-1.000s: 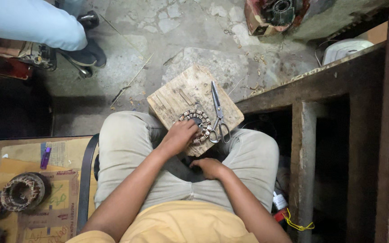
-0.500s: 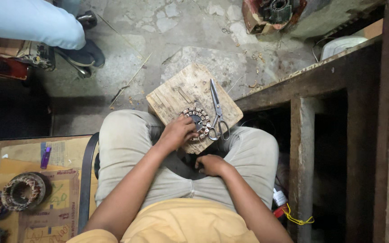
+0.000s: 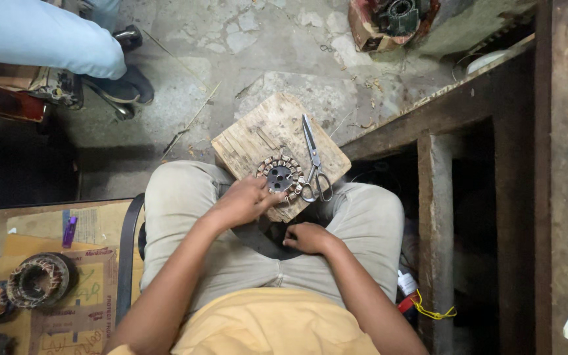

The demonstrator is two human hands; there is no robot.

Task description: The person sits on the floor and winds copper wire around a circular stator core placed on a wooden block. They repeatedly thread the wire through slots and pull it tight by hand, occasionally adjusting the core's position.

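Fingers [image 3: 265, 190] of the left hand [image 3: 241, 202] are curled and bunched together, their tips pressing on the lower-left rim of the round stator core [image 3: 280, 178]; the core sits just at 1 o'clock from those fingertips, touching them. Whether they pinch a wire or merely steady the ring, I cannot tell.

Far over at 8 o'clock in the view, wound copper coils [image 3: 37, 279] lie on flattened cardboard [image 3: 80, 315], well apart from the hands. Up at 10 o'clock, another person's pale blue trouser leg [image 3: 41, 36] crosses the corner above a dark shoe [image 3: 123, 84].

Back to the middle: the stator core, dark at the hub with pale teeth all round, lies flat on a scarred wooden block [image 3: 267, 131] that rests on the person's knees. Just beside it, at 3 o'clock, a pair of scissors [image 3: 313, 161] lies on the block, blades pointing to 12 o'clock, handles near the core's rim.

Down at 6 o'clock from the core, the right hand [image 3: 309, 238] rests in the lap, fingers folded loosely inward; nothing shows in its grasp, and it stays clear of the block.

Over to the right, a dark wooden workbench frame [image 3: 438, 197] stands alongside the knee.
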